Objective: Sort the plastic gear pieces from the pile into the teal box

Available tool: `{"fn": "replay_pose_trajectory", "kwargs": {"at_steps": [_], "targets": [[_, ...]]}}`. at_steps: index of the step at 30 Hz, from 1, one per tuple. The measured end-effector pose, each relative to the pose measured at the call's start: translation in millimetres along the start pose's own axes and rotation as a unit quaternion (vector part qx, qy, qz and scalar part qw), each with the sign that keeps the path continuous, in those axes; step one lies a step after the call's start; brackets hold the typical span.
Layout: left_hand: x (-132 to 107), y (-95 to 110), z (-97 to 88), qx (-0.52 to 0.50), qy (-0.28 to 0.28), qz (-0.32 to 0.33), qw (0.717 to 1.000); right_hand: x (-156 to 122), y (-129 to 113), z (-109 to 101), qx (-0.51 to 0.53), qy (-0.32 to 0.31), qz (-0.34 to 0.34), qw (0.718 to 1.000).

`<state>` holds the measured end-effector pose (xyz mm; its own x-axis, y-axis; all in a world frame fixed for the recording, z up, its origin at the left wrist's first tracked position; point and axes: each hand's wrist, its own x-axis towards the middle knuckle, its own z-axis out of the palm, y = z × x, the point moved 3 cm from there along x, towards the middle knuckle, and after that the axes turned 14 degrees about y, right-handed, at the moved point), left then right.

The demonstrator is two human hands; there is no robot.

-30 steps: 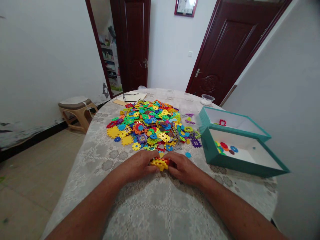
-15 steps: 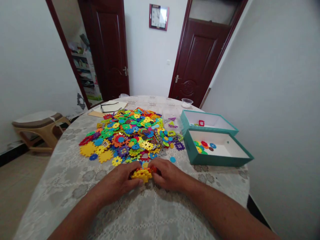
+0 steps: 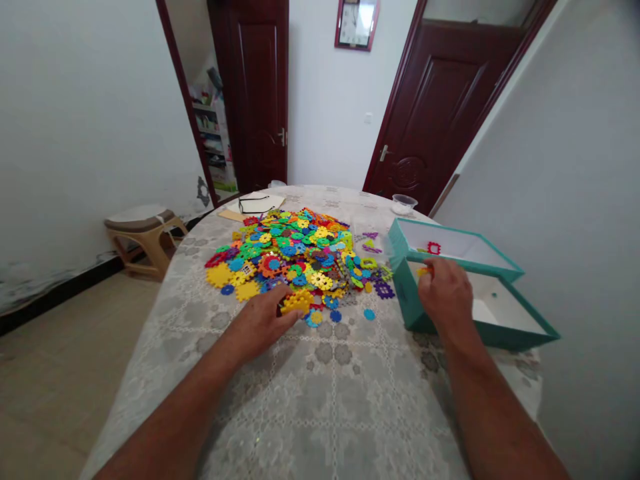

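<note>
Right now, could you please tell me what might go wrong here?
The right hand holds a small yellow piece above the near teal box wall; it may drop outside. That box lies near the table edge and could be nudged off. The left hand, on the yellow cluster, may scatter the pile.

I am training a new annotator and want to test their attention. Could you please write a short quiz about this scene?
1. True or false: the right hand is over the nearer teal box, pinching a small yellow piece.
2. What does the left hand grip at the near edge of the coloured pile? A) a spoon B) a yellow cluster of joined pieces C) a pen
3. What lies on the paper sheet at the far side of the table?

Key: 1 true; 2 B; 3 a pair of glasses.
</note>
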<state>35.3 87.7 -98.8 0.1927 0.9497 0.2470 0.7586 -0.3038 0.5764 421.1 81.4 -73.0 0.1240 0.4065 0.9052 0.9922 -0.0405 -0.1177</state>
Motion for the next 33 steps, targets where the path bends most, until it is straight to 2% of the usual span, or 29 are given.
{"fn": "replay_pose_trajectory", "kwargs": {"at_steps": [3, 5, 7, 9, 11, 13, 15, 17, 22, 26, 28, 31, 33], "targets": [[0, -2, -1.0, -0.006, 0.014, -0.002, 1.000, 1, -11, -3, 0.034, 0.014, -0.012, 0.999], [0, -2, -0.2, -0.014, 0.013, 0.010, 1.000, -1, -33, -9, 0.116, 0.013, -0.023, 0.993], [-1, -1, 1.8, -0.026, 0.003, 0.025, 0.999, -9, -61, -13, 0.227, -0.038, -0.027, 0.973], [-3, 3, 5.4, -0.044, -0.015, 0.036, 0.998, -25, -93, -16, 0.344, -0.146, -0.030, 0.927], [-5, 8, 10.5, -0.070, -0.039, 0.042, 0.996, -44, -121, -18, 0.431, -0.262, -0.031, 0.863], [-8, 14, 16.4, -0.109, -0.066, 0.056, 0.990, -60, -141, -21, 0.473, -0.333, -0.033, 0.815], [-10, 18, 21.8, -0.144, -0.087, 0.071, 0.983, -68, -152, -23, 0.486, -0.367, -0.038, 0.792], [-12, 19, 25.9, -0.160, -0.097, 0.073, 0.980, -69, -157, -24, 0.487, -0.384, -0.040, 0.784], [-12, 20, 31.2, -0.160, -0.126, 0.063, 0.977, -63, -157, -27, 0.453, -0.401, -0.018, 0.796], [-11, 21, 27.0, -0.179, -0.120, 0.062, 0.975, -43, -147, -30, 0.386, -0.390, -0.021, 0.836], [-8, 17, 20.6, -0.162, -0.082, 0.053, 0.982, -21, -130, -29, 0.328, -0.366, -0.013, 0.871], [0, 2, 4.3, -0.068, 0.039, 0.031, 0.996, 23, -86, -16, 0.223, -0.302, 0.011, 0.927], [5, -9, -8.6, -0.009, 0.118, 0.006, 0.993, 53, -50, 0, 0.128, -0.252, 0.027, 0.959]]}}
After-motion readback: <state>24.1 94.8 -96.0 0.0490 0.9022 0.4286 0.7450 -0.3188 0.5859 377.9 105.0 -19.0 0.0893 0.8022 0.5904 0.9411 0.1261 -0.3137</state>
